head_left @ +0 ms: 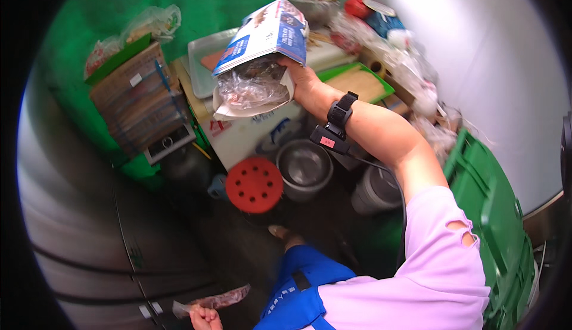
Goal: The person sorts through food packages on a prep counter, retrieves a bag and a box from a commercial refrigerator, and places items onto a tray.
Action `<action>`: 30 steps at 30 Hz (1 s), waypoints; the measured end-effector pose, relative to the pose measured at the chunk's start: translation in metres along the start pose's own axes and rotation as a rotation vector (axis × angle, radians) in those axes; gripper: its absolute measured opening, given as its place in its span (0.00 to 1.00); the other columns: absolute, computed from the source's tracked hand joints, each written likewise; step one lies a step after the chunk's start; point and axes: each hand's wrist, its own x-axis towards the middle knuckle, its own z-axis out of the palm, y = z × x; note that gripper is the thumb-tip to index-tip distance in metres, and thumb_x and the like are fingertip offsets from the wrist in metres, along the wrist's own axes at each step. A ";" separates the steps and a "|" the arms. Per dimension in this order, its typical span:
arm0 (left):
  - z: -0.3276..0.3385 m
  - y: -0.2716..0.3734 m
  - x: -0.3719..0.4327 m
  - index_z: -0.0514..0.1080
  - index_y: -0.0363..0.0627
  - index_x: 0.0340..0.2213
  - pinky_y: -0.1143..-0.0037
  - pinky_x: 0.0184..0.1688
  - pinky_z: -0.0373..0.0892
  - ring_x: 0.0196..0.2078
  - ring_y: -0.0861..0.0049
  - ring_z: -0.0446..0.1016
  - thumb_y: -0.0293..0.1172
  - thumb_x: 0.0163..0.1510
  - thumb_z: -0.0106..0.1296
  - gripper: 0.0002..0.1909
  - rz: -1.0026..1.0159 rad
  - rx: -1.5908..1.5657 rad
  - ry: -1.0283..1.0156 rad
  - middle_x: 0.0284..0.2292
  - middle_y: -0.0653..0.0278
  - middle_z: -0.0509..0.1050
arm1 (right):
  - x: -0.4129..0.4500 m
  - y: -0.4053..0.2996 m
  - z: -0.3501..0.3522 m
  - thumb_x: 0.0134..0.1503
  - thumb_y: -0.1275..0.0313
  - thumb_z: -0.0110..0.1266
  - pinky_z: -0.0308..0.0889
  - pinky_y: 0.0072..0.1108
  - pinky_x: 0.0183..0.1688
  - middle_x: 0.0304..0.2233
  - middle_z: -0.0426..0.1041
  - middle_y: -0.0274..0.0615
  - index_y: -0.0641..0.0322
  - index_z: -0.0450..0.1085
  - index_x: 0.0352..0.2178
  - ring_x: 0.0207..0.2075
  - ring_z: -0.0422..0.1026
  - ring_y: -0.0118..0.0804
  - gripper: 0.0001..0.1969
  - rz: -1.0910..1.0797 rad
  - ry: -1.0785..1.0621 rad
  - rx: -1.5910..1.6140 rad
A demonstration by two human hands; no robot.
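Note:
High in front, my right hand grips a white and blue cardboard food box by its side near the open end. The box is tilted, and crumpled clear plastic with something pinkish inside shows in its mouth. Low at the left, my left hand is closed on one end of a narrow clear plastic bag of reddish contents, which sticks out to the right. What the bag holds cannot be told for sure. A strap with a small black device sits on my right wrist.
Beyond the box stand a clear plastic tub and a green tray of thin sticks. Stacked cardboard is at the left. Below are a red round stool, metal bowls and a grey bucket. A green bin stands right.

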 end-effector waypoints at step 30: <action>0.096 -0.332 -0.183 0.60 0.48 0.18 0.79 0.17 0.54 0.14 0.81 0.53 0.27 0.49 0.42 0.07 -0.179 -0.671 0.791 0.14 0.71 0.56 | 0.139 0.097 0.011 0.46 0.50 0.54 0.62 0.27 0.40 0.43 0.65 0.50 0.71 0.63 0.42 0.39 0.66 0.38 0.32 -0.023 0.321 -0.225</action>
